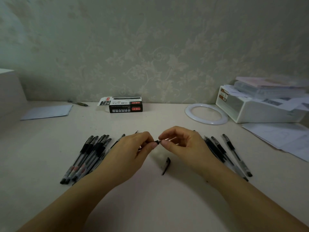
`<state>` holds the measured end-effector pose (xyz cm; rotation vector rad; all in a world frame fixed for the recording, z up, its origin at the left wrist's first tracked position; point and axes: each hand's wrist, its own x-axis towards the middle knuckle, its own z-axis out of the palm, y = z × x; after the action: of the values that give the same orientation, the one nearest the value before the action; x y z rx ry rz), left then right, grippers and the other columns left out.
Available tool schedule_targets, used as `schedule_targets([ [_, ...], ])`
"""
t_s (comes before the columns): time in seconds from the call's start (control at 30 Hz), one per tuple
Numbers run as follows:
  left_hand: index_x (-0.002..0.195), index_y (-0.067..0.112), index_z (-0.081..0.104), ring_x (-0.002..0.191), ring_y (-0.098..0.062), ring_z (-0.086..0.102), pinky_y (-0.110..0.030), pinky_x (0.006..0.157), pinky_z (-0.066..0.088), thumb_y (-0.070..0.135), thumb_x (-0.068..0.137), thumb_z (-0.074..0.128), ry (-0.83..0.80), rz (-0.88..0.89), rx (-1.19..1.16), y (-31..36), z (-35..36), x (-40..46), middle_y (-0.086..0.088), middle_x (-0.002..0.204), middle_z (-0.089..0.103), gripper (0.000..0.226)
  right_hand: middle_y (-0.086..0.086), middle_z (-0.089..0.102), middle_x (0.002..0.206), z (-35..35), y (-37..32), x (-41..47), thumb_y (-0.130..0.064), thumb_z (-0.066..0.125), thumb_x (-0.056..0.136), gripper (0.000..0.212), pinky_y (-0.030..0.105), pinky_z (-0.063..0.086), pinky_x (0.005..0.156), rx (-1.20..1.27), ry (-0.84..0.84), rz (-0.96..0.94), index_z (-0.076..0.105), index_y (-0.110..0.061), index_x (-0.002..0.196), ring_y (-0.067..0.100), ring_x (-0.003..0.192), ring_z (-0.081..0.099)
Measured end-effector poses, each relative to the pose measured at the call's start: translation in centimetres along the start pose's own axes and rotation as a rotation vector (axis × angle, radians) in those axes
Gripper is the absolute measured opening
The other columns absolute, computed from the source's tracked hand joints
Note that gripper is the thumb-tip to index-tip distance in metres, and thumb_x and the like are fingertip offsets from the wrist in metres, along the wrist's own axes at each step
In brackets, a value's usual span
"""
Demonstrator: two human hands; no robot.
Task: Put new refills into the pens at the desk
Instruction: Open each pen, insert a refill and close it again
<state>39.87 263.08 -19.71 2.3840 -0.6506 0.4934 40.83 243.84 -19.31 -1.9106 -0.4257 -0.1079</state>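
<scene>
Both hands pinch one pen in their fingers – one cap below, perhaps six pens left

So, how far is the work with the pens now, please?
Which pens already hold new refills cannot be told. One group of pens lies left of the hands, a smaller group right. In hand: the left hand and right hand hold one pen between them, its cap lying on the desk. The refill box stands open behind.
</scene>
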Motion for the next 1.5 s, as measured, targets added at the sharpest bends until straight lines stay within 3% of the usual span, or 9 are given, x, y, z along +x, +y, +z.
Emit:
schedule_targets([
  [0.17,0.086,0.024,0.060,0.068,0.002,0.053,-0.006,0.060,0.036,0.037,0.094,0.048,0.004,0.009,0.001,0.2,0.0,-0.1,0.017,0.064,0.051,0.019,-0.013,0.073,0.088,0.2,0.1,-0.1,-0.040,0.069,0.088,0.013,0.014,0.052,0.074,-0.003,0.022,0.049,0.071,-0.029,0.094,-0.001,0.080,0.066],
  [0.27,0.088,0.023,0.060,0.067,0.001,0.052,-0.007,0.059,0.036,0.038,0.094,0.046,-0.006,0.012,0.010,0.1,0.0,-0.1,0.015,0.063,0.051,0.022,-0.006,0.074,0.075,0.1,0.1,0.0,-0.035,0.069,0.089,0.018,0.010,0.049,0.065,0.045,0.037,0.075,0.072,-0.017,0.087,-0.002,0.065,0.062],
  [0.43,0.100,0.026,0.059,0.063,-0.001,0.052,-0.011,0.056,0.038,0.037,0.097,0.044,-0.011,0.014,0.011,0.1,-0.1,0.0,0.013,0.064,0.051,0.019,-0.002,0.073,0.075,-0.1,0.2,0.3,-0.022,0.071,0.089,0.007,0.012,0.051,0.062,0.115,0.086,0.083,0.072,-0.015,0.090,0.001,0.061,0.061],
  [0.57,0.119,0.040,0.052,0.067,-0.007,0.053,-0.019,0.056,0.041,0.039,0.098,0.034,-0.028,0.050,0.049,0.2,-0.3,0.0,0.012,0.068,0.053,0.028,-0.001,0.075,0.078,-0.2,0.3,0.4,-0.024,0.072,0.087,0.007,0.013,0.051,0.063,0.161,0.142,0.091,0.072,-0.017,0.090,0.002,0.063,0.062],
  [0.67,0.124,0.044,0.050,0.071,-0.001,0.051,-0.014,0.058,0.038,0.033,0.100,0.034,-0.043,0.073,0.066,0.2,-0.3,-0.1,0.018,0.069,0.050,0.031,0.000,0.075,0.076,-0.3,0.5,0.4,-0.029,0.074,0.084,0.011,0.012,0.049,0.060,0.186,0.194,0.087,0.073,-0.019,0.086,0.001,0.060,0.061],
  [0.83,0.124,0.046,0.049,0.075,-0.005,0.051,-0.018,0.059,0.041,0.035,0.099,0.032,-0.035,0.049,0.081,0.0,-0.3,0.0,0.016,0.071,0.051,0.033,-0.007,0.071,0.072,-0.8,1.4,0.5,-0.034,0.077,0.082,0.011,0.017,0.049,0.060,-0.124,0.268,0.046,0.072,-0.025,0.078,0.003,0.062,0.061],
  [1.03,0.124,0.044,0.053,0.072,-0.003,0.051,-0.014,0.057,0.037,0.027,0.100,0.038,-0.038,0.034,0.099,-0.1,-0.2,0.0,0.016,0.070,0.051,0.033,-0.013,0.062,0.080,-0.2,2.1,0.1,-0.033,0.069,0.087,0.006,0.022,0.044,0.067,-0.689,0.012,-0.037,0.070,-0.026,0.088,0.002,0.068,0.051],
  [1.37,0.123,0.041,0.056,0.073,0.005,0.051,-0.009,0.060,0.036,0.025,0.100,0.041,-0.028,0.043,0.088,-0.1,-0.2,-0.2,0.021,0.068,0.049,0.032,-0.012,0.060,0.087,-0.3,2.1,0.2,-0.035,0.067,0.089,0.014,0.023,0.046,0.074,-0.698,-0.004,-0.034,0.070,-0.026,0.099,0.001,0.072,0.050],
  [1.5,0.125,0.040,0.056,0.076,0.006,0.052,-0.007,0.064,0.037,0.026,0.100,0.040,0.004,0.050,0.075,0.2,-0.3,-0.1,0.026,0.069,0.050,0.033,-0.012,0.066,0.080,-0.2,1.5,0.1,-0.038,0.065,0.090,0.013,0.014,0.043,0.065,-0.485,0.100,-0.047,0.072,-0.027,0.091,0.002,0.065,0.056],
])
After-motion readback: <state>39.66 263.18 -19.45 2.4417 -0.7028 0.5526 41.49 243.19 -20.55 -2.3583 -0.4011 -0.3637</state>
